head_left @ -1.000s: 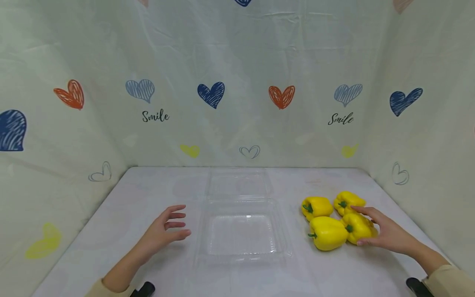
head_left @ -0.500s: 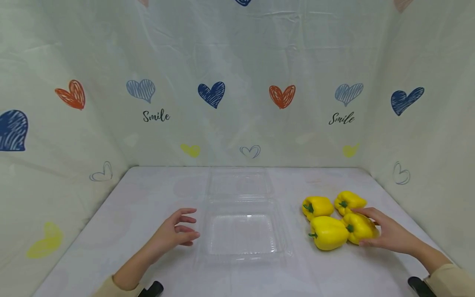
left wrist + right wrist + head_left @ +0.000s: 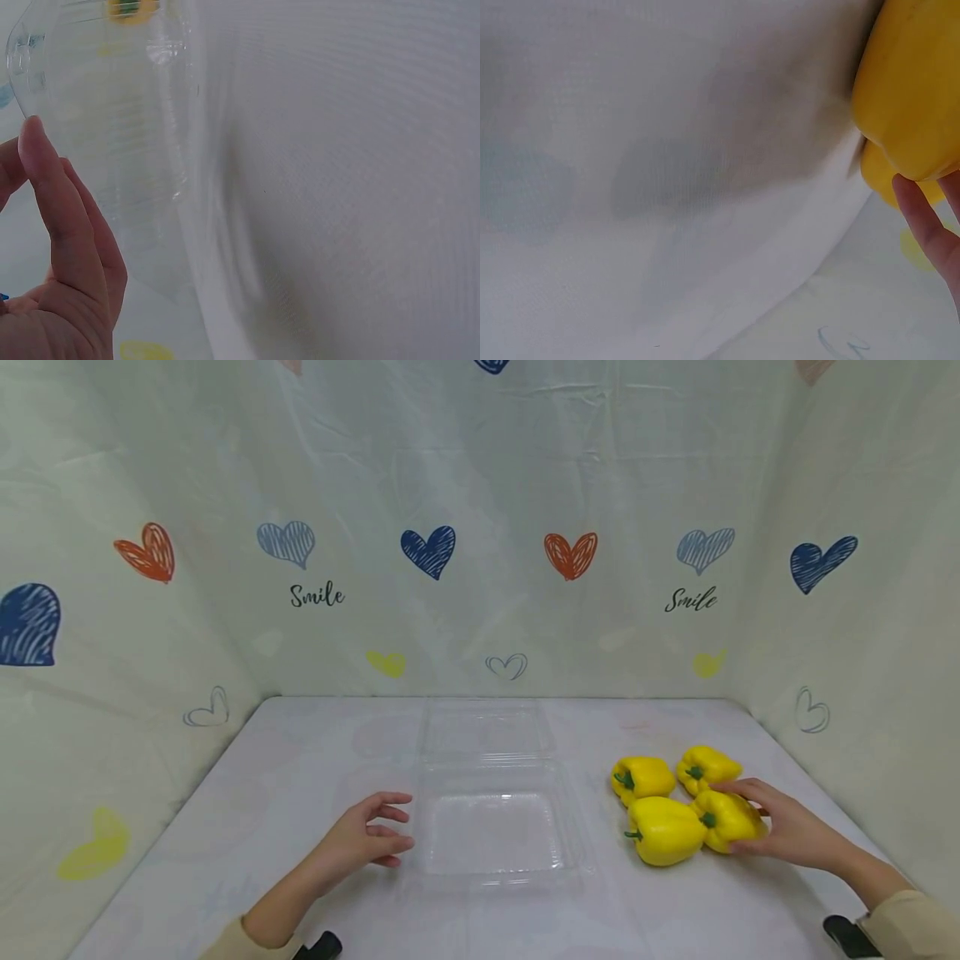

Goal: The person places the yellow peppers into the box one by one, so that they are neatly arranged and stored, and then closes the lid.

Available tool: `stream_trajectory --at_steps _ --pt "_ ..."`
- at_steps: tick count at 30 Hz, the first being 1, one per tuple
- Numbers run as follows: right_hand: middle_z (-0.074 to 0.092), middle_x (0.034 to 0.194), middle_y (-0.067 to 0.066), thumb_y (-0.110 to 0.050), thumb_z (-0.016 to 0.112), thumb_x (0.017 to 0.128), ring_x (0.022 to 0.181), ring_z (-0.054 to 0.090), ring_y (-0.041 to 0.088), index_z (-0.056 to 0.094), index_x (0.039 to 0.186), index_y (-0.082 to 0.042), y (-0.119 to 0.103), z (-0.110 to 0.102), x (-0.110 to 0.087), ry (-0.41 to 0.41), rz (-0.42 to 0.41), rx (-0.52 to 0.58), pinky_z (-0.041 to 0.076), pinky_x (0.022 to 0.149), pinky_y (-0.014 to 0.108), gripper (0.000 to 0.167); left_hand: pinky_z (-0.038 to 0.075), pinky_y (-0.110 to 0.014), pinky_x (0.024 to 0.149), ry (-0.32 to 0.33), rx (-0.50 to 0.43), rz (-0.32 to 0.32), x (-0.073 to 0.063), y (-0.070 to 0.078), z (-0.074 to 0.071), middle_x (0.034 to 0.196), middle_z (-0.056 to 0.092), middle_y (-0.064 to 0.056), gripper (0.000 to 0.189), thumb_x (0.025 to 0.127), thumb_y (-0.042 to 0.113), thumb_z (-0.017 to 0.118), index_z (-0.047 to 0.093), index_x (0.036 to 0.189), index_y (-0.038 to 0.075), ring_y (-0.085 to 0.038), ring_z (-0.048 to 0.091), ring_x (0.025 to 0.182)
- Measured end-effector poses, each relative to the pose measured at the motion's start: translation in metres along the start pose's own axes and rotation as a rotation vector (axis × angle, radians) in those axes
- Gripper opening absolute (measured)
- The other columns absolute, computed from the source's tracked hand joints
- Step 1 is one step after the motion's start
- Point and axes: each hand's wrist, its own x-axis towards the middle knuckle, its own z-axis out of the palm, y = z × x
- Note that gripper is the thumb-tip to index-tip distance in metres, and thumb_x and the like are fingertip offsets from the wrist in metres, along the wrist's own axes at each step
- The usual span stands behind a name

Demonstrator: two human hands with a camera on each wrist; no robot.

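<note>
A clear plastic clamshell container (image 3: 491, 835) lies unfolded in the middle of the table, its lid (image 3: 483, 731) toward the back. At its left edge is my left hand (image 3: 358, 837), fingers loosely bent and spread from the thumb, with nothing between them. In the left wrist view the thumb (image 3: 64, 217) comes right up to the container's side (image 3: 142, 135). Over on the right, my right hand (image 3: 791, 831) grips a yellow bell pepper (image 3: 726, 820), fingers over its top and thumb low at the front. That pepper (image 3: 915, 82) fills the right wrist view's upper corner.
Around the gripped pepper sit more yellow bell peppers: one in front-left (image 3: 663, 833), one at back left (image 3: 645, 777), one behind (image 3: 705, 767). A white cloth (image 3: 225, 860) covers the table. Curtains printed with hearts (image 3: 495, 610) stand behind and at both sides.
My left hand has moved right and slightly nearer, up to the container's left edge, its fingers bending in. My right hand has stayed on the same pepper.
</note>
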Motion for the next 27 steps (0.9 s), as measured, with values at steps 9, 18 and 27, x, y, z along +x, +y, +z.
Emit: stream_trajectory --at_steps 9,18,27 --pt "0.054 0.116 0.013 -0.032 0.086 0.062 0.097 0.045 0.004 0.055 0.121 -0.008 -0.003 -0.009 0.001 0.017 -0.005 -0.020 0.050 0.069 0.024 0.070 0.056 -0.038 0.068 -0.004 -0.029 -0.012 0.000 -0.003 0.001 0.114 0.049 -0.020 0.064 0.079 0.005 0.073 0.040 0.134 -0.004 -0.021 0.061 0.083" --pt "0.054 0.114 0.012 -0.026 0.086 0.063 0.095 0.042 -0.003 0.055 0.120 -0.005 -0.007 -0.023 0.007 0.049 -0.045 -0.032 0.050 0.068 0.022 0.069 0.056 -0.038 0.069 -0.016 -0.049 -0.011 -0.001 -0.001 0.002 0.113 0.048 -0.020 0.065 0.079 0.004 0.072 0.039 0.135 -0.005 -0.021 0.061 0.084" --pt "0.053 0.117 0.011 -0.024 0.086 0.064 0.097 0.039 -0.007 0.053 0.123 -0.004 -0.016 -0.033 0.016 0.065 -0.078 -0.024 0.050 0.069 0.020 0.070 0.056 -0.038 0.069 -0.019 -0.042 -0.014 -0.001 -0.001 0.002 0.114 0.048 -0.021 0.066 0.079 0.005 0.072 0.039 0.135 -0.004 -0.021 0.060 0.085"
